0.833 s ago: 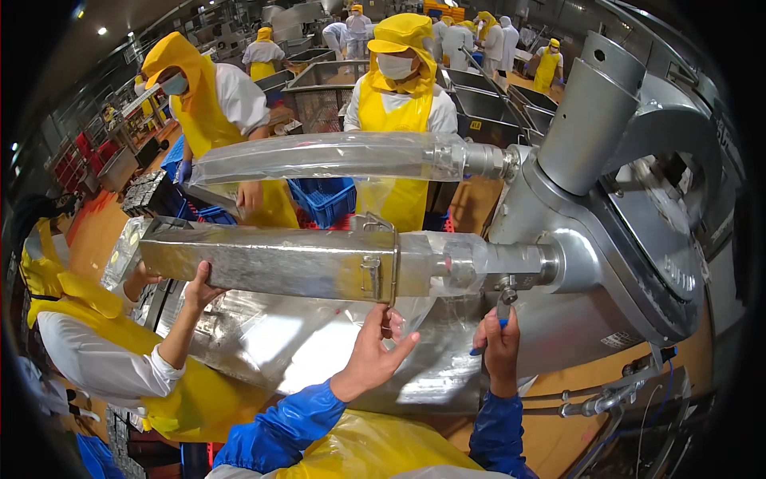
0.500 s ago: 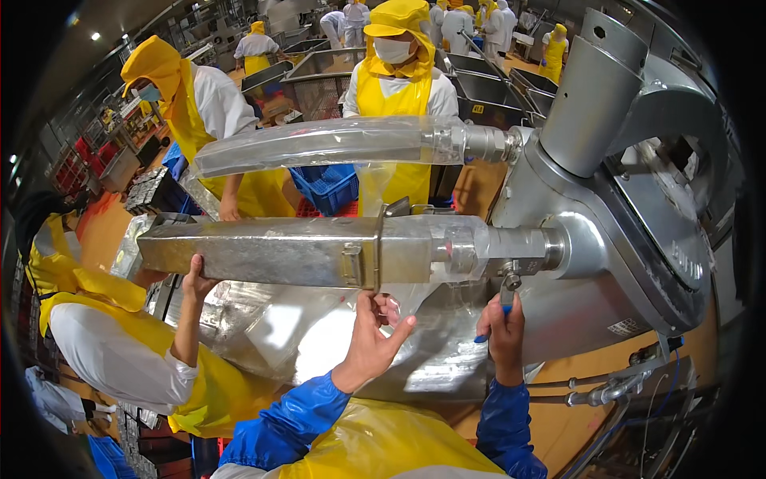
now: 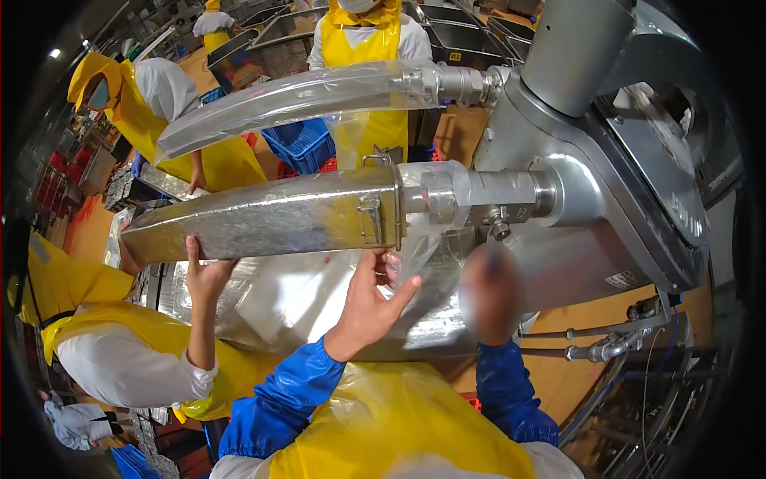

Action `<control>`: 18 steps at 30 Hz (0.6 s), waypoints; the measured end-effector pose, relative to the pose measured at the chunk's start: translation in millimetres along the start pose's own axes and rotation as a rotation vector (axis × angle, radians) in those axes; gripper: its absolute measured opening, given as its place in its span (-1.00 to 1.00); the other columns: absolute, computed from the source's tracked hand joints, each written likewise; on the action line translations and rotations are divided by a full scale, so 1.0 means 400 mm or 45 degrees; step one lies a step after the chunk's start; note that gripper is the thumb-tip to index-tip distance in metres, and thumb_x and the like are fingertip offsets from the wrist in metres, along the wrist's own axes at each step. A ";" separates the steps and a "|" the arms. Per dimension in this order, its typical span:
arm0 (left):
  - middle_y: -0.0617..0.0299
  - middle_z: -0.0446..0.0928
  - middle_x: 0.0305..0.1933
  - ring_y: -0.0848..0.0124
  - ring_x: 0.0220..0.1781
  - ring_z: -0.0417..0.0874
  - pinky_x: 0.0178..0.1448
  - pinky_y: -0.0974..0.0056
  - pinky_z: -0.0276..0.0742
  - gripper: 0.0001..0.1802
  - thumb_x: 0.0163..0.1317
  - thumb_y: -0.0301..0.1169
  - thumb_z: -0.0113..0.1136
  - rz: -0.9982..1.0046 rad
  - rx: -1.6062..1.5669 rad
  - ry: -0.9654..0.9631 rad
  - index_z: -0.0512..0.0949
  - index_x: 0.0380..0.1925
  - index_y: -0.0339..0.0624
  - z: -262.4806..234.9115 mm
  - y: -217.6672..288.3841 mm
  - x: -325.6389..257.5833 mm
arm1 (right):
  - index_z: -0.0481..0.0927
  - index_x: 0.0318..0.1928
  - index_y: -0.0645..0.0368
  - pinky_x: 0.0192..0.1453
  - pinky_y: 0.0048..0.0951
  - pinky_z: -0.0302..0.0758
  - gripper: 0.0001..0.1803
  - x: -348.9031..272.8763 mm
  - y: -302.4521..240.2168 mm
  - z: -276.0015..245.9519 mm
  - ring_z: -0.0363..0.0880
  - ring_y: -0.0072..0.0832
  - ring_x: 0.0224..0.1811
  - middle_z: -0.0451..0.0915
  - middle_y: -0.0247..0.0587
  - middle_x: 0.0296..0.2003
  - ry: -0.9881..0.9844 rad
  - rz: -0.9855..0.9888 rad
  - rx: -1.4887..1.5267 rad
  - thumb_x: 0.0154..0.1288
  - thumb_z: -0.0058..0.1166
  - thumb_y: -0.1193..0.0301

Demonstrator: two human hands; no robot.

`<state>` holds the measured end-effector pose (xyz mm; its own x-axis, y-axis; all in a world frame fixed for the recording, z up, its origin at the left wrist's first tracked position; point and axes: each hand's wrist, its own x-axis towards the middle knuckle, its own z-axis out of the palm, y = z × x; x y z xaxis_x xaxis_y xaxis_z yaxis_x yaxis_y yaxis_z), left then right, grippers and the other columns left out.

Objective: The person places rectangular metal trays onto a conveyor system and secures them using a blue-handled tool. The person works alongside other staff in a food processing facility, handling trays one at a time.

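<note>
A long metal box mould (image 3: 263, 219) lies lengthwise before me, its framed right end close to a steel nozzle fitting (image 3: 511, 191) wrapped in clear plastic film (image 3: 435, 195). Just under that end is my left hand (image 3: 363, 307); its fingers curl on the hanging film while the thumb points away to the right. Below the valve (image 3: 499, 222) on the fitting, my right hand (image 3: 490, 295) is blurred. A dark bluish spot shows at its top, but its fingers and any hold cannot be made out. A co-worker's hand (image 3: 209, 275) supports the mould's left part from beneath.
Behind the mould runs a second, film-covered metal tube (image 3: 295, 96) from the large steel machine (image 3: 590, 176). Beneath is a shiny metal surface (image 3: 295, 303). Co-workers in yellow aprons stand left and opposite. A blue crate (image 3: 299, 145) sits behind; pipes (image 3: 598, 347) run at right.
The view has shifted, and the mould's framed end is now nearer the nozzle. My right hand, earlier clearly around the valve's blue handle, is now blurred. My left hand stays under the mould.
</note>
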<state>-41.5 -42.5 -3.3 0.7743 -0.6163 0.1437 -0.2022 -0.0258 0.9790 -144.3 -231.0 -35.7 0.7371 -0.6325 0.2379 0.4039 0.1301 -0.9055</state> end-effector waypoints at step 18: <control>0.20 0.49 -0.11 0.46 -0.23 0.48 -0.14 0.32 0.50 -0.53 0.33 -0.23 0.42 0.012 0.104 0.397 0.51 0.05 -0.34 -0.180 -0.017 -0.052 | 0.43 -0.02 0.00 0.00 -0.25 0.47 -0.64 0.027 -0.026 0.277 0.45 -0.49 -0.31 0.43 -0.40 -0.43 0.146 0.034 0.969 0.59 -0.03 -0.02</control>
<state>-12.9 27.1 -2.5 0.9160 -0.3462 0.2026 -0.2480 -0.0920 0.9644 -80.3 -154.6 15.2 0.7081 -0.6913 0.1439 0.6787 0.6100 -0.4091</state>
